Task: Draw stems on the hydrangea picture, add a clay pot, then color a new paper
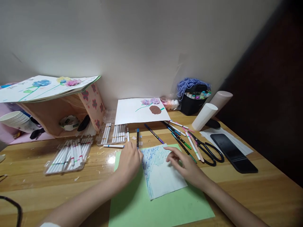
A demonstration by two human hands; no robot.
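My left hand (130,160) is closed, knuckles up, at the upper left edge of a white sheet (165,179) with blue and green marker strokes along its top and left side. Whatever lies under those curled fingers is hidden. Just beyond them are a dark blue patterned marker (137,137) and a white marker (113,146). My right hand (186,165) rests over the white sheet's right side, fingers apart and slightly bent, with nothing between them. Beneath the sheet lies a larger green paper (132,208).
Scissors (208,153), loose markers (181,143) and a black phone (233,153) lie to the right. Clear cases of white markers (71,156) sit left, near a box (93,104). A flower drawing (127,110) and black pen holder (190,105) stand behind.
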